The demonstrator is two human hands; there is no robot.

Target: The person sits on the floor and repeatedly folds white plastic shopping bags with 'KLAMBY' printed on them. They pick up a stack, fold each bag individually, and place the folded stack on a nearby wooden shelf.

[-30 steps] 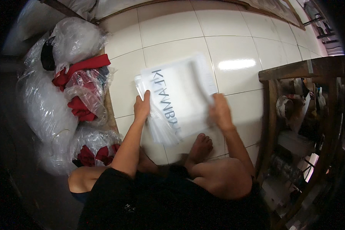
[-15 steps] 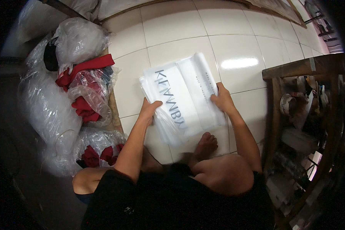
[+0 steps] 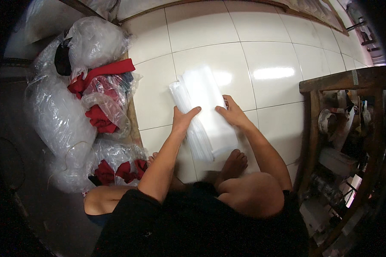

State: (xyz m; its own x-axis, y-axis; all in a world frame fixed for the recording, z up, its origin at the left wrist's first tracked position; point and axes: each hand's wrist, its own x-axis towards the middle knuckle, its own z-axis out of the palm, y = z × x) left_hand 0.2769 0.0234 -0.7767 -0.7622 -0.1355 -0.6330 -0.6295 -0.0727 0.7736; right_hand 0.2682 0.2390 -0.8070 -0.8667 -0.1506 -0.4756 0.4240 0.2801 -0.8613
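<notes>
A folded stack of clear plastic bags (image 3: 203, 107) lies on the white tiled floor (image 3: 261, 55) in front of me. My left hand (image 3: 183, 118) grips its left edge, fingers on top. On the stack's right side my right hand (image 3: 230, 112) presses flat, fingers spread. My bare foot (image 3: 235, 163) rests just below the stack's near end.
Clear plastic sacks (image 3: 60, 120) holding red cloth items (image 3: 99, 118) are heaped at the left. More red pieces in plastic (image 3: 120, 170) lie near my left knee. A wooden shelf frame (image 3: 326, 128) stuffed with clutter stands at the right.
The wide printed plastic sheet has been folded in on itself into a narrow stack. Both hands have come closer together on it, and the print no longer shows.
</notes>
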